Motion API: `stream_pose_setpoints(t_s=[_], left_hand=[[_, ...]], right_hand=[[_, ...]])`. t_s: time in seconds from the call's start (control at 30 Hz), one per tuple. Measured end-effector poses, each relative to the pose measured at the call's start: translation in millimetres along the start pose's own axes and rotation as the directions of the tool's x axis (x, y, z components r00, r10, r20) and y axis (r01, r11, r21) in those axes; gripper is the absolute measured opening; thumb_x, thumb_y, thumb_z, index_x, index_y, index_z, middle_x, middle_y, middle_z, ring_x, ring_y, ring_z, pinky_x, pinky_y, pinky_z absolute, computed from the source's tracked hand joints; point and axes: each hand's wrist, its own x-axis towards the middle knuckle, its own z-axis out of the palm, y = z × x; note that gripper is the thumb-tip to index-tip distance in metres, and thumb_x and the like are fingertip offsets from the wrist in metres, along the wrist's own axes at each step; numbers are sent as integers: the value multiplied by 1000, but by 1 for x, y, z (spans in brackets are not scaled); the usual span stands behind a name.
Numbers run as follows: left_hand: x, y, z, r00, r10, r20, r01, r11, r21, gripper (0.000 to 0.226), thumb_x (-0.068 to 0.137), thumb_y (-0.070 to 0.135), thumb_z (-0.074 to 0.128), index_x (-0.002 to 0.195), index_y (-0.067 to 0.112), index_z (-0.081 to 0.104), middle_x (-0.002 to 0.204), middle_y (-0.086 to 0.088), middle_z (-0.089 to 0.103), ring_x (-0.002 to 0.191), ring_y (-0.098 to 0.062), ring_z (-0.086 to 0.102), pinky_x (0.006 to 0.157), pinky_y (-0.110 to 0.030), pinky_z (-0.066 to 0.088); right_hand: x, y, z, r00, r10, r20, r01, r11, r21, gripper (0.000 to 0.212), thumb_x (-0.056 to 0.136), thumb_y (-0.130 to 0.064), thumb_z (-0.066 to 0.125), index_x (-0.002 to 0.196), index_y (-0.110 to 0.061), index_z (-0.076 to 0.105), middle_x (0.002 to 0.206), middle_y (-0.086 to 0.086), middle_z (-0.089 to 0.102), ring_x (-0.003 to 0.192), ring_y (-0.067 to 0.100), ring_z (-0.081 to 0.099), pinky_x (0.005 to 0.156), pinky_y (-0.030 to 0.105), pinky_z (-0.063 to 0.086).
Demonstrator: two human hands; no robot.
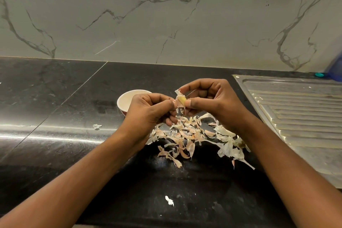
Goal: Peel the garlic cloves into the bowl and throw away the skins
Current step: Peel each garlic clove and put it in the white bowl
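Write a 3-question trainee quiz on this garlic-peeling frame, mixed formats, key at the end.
1. True or false: the pile of dry papery garlic skins lies inside the small white round bowl.
2. The partly peeled yellowish garlic clove is pinched by: A) one hand only, B) both hands, C) no hand.
3. Fill in: the ribbed steel drainboard lies on the person's ____ side.

Key
1. False: the skins lie on the black stone counter, nearer the person than the bowl.
2. B: left hand and right hand both pinch it.
3. Right.
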Motion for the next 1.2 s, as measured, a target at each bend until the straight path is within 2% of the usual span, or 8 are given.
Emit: stream_pose_setpoints(t_s=[0.37, 0.47, 0.57, 0.67, 0.77, 0.87, 1.0, 1.2], left_hand=[[1, 1, 1, 999, -50, 6, 50, 996, -68, 15, 98, -4, 60, 90, -4, 73, 72, -12, 69, 61, -19, 65, 54, -23, 55], [1, 1, -1, 998, -64, 16, 65, 992, -106, 10, 96, 1, 66, 96, -6, 74, 79, -16, 71, 66, -22, 67, 58, -24, 58], [0, 2, -3, 997, -69, 21, 72, 984, -165, 19, 94, 9, 70, 102, -7, 75, 91, -22, 73, 75, -27, 70, 67, -26, 62], [-2, 2, -2, 999, -48, 24, 51, 992, -118, 29, 83, 18, 78, 103, -3, 78, 97, -26, 76, 80, -30, 71, 72, -28, 63], [-2, 1, -3, 999, -38, -7, 37, 998, -55, 34, 76, 19, 79, 104, -1, 79, 94, -27, 77, 79, -31, 72, 72, -27, 65], [-2, -1, -3, 1000, 11, -24, -10, 1000, 25, 28, 83, 15, 77, 105, -3, 77, 90, -24, 78, 78, -31, 75, 70, -28, 65], [-4, -2, -1, 998, 52, -32, -47, 991, 124, 13, 92, 8, 74, 101, 0, 77, 85, -20, 78, 74, -28, 75, 68, -28, 65], [-3, -1, -2, 998, 62, -19, -58, 984, 171, 9, 96, 1, 70, 102, -3, 76, 83, -22, 77, 70, -27, 73, 63, -26, 62]], right_hand=[[3, 2, 0, 996, 93, -1, -92, 984, 150, 23, 95, 6, 68, 114, -4, 77, 94, 24, 78, 71, 24, 74, 69, 27, 63], [4, 1, -3, 992, 129, -4, -127, 979, 157, 24, 95, 6, 68, 116, -3, 75, 93, 22, 77, 71, 23, 73, 69, 28, 63], [4, 0, -7, 990, 140, -7, -138, 983, 120, 25, 95, 4, 71, 118, -4, 72, 93, 21, 78, 73, 25, 75, 70, 29, 64], [3, -1, -7, 988, 152, 34, -154, 986, 58, 23, 95, 3, 71, 118, -2, 70, 95, 23, 78, 77, 26, 76, 70, 28, 63], [3, -1, -5, 985, 155, 74, -158, 987, 35, 19, 96, 4, 70, 114, -1, 70, 96, 22, 78, 77, 25, 76, 71, 29, 64], [3, -1, -5, 986, 145, 81, -148, 988, 34, 18, 95, 1, 72, 113, 0, 72, 97, 23, 78, 78, 25, 76, 73, 30, 64], [3, -2, -3, 987, 143, 76, -142, 990, -15, 29, 87, -8, 82, 113, 1, 73, 96, 21, 78, 79, 25, 76, 71, 29, 64], [3, -2, -2, 986, 140, 86, -139, 990, -18, 33, 83, -13, 83, 111, 0, 73, 93, 17, 80, 77, 25, 77, 69, 29, 64]])
